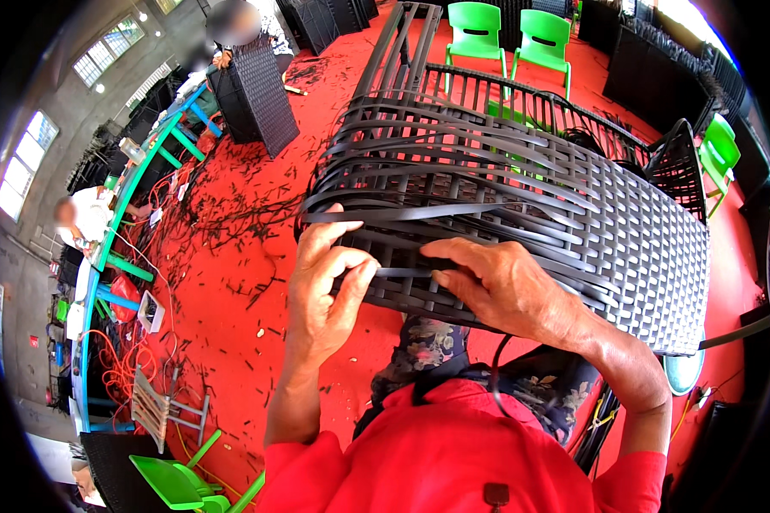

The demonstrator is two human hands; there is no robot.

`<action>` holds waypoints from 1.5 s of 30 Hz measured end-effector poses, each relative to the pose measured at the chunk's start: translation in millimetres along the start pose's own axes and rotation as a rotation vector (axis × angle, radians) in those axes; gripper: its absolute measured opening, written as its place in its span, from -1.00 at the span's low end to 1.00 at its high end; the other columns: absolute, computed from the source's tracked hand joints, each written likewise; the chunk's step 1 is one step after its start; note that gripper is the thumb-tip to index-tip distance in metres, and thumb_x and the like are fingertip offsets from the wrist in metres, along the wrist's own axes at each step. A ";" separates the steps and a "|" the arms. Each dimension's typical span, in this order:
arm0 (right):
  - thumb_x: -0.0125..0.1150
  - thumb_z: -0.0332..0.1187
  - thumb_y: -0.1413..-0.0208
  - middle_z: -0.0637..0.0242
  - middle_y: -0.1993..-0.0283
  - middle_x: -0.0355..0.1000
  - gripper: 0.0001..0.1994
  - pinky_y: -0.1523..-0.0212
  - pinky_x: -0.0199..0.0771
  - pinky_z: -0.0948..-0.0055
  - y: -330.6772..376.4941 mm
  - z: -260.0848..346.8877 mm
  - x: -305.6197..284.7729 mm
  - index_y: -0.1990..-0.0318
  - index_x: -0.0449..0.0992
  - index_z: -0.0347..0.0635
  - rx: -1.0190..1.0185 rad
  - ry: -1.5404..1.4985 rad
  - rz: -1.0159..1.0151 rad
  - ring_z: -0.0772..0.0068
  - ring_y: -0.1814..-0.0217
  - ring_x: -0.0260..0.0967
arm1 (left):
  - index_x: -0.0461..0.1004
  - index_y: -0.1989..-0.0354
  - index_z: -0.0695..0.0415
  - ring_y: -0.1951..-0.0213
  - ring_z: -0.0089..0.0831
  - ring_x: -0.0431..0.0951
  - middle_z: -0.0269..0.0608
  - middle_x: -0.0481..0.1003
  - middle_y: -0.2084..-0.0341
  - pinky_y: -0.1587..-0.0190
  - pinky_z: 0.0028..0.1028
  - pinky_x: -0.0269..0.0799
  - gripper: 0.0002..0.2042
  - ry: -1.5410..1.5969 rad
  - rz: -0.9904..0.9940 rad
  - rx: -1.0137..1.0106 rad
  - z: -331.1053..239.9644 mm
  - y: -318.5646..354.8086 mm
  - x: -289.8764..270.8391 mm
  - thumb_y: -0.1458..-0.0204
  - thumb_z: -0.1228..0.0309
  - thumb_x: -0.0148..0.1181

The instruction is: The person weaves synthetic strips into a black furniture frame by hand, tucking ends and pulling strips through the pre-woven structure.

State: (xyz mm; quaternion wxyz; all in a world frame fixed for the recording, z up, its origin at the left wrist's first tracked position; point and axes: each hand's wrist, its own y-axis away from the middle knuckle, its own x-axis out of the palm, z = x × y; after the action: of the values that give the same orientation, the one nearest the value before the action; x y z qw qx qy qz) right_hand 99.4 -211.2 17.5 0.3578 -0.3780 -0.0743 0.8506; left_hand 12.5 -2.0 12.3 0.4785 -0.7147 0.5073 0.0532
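Observation:
A piece of furniture woven from dark plastic strips [633, 248] lies before me, tightly woven on the right. Toward the left, many long loose strips [453, 175] run across its bars. My left hand [323, 286] is at its near left edge, thumb and fingers closed on the end of a flat dark plastic strip [402, 273]. Farther right along that same strip, my right hand [509, 282] pinches it between thumb and bent index finger. Another loose strip [402, 214] passes just above both hands, by my left fingertips.
Green plastic chairs [475, 32] stand beyond the furniture. Dark strip scraps [222, 227] litter the red floor [222, 359]. A long blue-green bench [120, 214] runs along the left, near tangled orange cables [141, 368]. A person [85, 218] is beside it; another handles a woven panel [261, 98].

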 end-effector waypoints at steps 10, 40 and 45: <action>0.14 -0.36 -0.02 0.11 0.63 0.37 -0.82 0.51 0.34 0.33 -13.7 13.5 0.4 0.45 0.47 -0.32 0.206 -0.136 0.163 0.33 0.63 0.34 | 0.51 0.31 0.26 0.05 -0.20 0.37 -0.11 0.39 0.18 0.00 -0.33 0.28 -0.86 -0.132 0.174 -0.002 -2.8 9.9 -11.8 0.02 0.47 0.16; 0.16 -0.37 -0.07 0.06 0.53 0.43 -0.82 0.49 0.40 0.30 -52.1 24.1 28.9 0.27 0.48 -0.31 0.259 -0.416 0.254 0.20 0.59 0.41 | 0.46 0.44 0.28 0.06 -0.33 0.40 -0.20 0.42 0.23 -0.02 -0.38 0.26 -0.89 0.267 -0.146 -0.094 16.2 9.2 -32.2 -0.06 0.48 0.13; 0.12 -0.32 0.00 0.07 0.58 0.42 -0.79 0.45 0.41 0.29 -49.4 18.6 28.2 0.48 0.46 -0.33 0.176 -0.227 0.132 0.20 0.55 0.43 | 0.54 0.22 0.21 -0.24 -0.09 0.11 -0.08 0.29 -0.09 -0.23 -0.19 0.04 -0.83 -0.370 0.026 -0.080 13.5 14.2 -38.6 -0.01 0.51 0.14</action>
State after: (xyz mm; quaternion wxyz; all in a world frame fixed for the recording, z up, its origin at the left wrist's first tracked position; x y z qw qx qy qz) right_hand 100.8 -153.6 33.6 0.3222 -0.2506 -0.0144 0.9128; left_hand -11.6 33.7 17.8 0.5341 -0.7046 0.4173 0.2101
